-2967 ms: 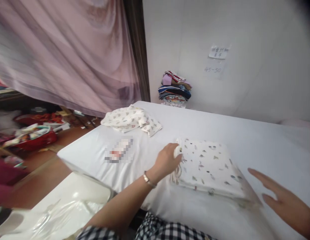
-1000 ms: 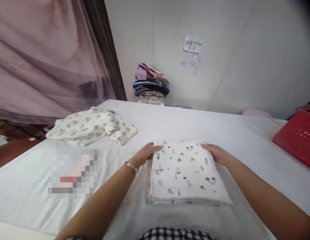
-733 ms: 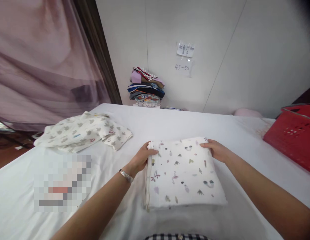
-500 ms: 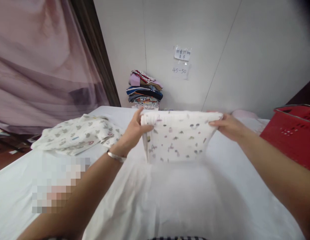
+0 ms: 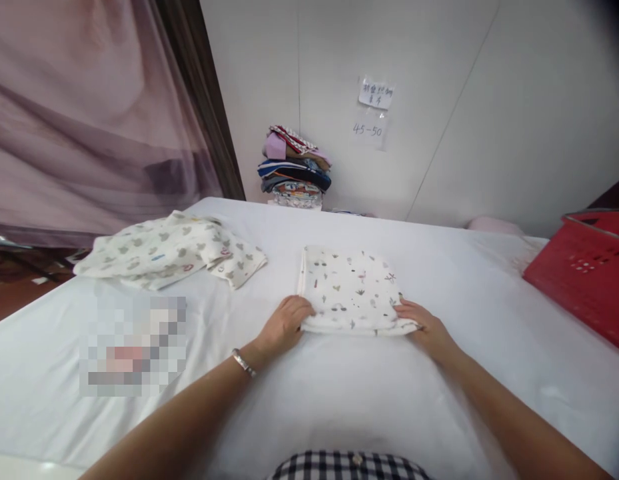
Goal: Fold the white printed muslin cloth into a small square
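A folded white cloth with small printed figures lies flat on the white-covered table. My left hand, with a silver bracelet at its wrist, grips the cloth's near left corner. At the near right corner my right hand has its fingers on top and the thumb hidden beneath the edge. Farther left, a loosely crumpled white garment with grey-green printed shapes rests on the table, apart from both hands.
A red plastic basket stands at the right edge. Folded clothes are stacked in a pile by the wall, below paper notes. A pinkish curtain hangs at the left. A blurred-out patch covers something on the table's left.
Both hands have come down and nearer to me, bringing the folded cloth from held upright to lying flat on the table. The view has tilted slightly.
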A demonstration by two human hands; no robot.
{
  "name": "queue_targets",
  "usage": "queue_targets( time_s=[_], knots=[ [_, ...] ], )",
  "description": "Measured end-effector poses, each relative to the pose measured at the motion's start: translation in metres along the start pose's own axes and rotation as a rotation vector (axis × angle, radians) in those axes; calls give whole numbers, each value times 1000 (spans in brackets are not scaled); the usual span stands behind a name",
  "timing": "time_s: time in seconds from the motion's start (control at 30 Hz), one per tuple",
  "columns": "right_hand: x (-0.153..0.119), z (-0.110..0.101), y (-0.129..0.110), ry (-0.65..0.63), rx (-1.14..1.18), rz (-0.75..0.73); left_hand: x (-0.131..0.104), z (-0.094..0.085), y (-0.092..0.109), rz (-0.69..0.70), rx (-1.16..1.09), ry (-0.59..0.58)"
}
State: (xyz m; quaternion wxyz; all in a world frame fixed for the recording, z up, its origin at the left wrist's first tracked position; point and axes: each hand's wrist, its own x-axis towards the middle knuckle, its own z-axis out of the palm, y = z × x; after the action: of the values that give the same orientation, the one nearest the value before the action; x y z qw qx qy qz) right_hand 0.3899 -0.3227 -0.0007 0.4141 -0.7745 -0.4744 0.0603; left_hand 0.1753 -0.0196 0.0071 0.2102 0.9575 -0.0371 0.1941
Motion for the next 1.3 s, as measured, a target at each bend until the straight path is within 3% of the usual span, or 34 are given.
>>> queue_targets(
  time_s=[0.1,0.33,0.5,0.67,0.87,0.97,1.1,1.3],
  knots=[
    [-11,4,9,-2,-52,13,-7,5,7,-47,-26,18],
    [-27,-8,-6,-164,-105,80,-15,-12,15,-114,-230,-17],
    [-31,7,-15,57,-249,82,-10,-7,14,-133,-122,150],
    [-32,16,-10,70,-273,50,-8,-1,14,30,50,86],
    [-34,16,-2,197,-250,77,-9,4,13,26,-5,214],
    [-39,14,-1,267,-311,69,-11,6,19,35,66,157],
    [-47,14,6,183,-376,83,-15,10,25,8,73,36],
    [-52,11,23,153,-413,97,-17,11,26,35,1,40]
  ],
)
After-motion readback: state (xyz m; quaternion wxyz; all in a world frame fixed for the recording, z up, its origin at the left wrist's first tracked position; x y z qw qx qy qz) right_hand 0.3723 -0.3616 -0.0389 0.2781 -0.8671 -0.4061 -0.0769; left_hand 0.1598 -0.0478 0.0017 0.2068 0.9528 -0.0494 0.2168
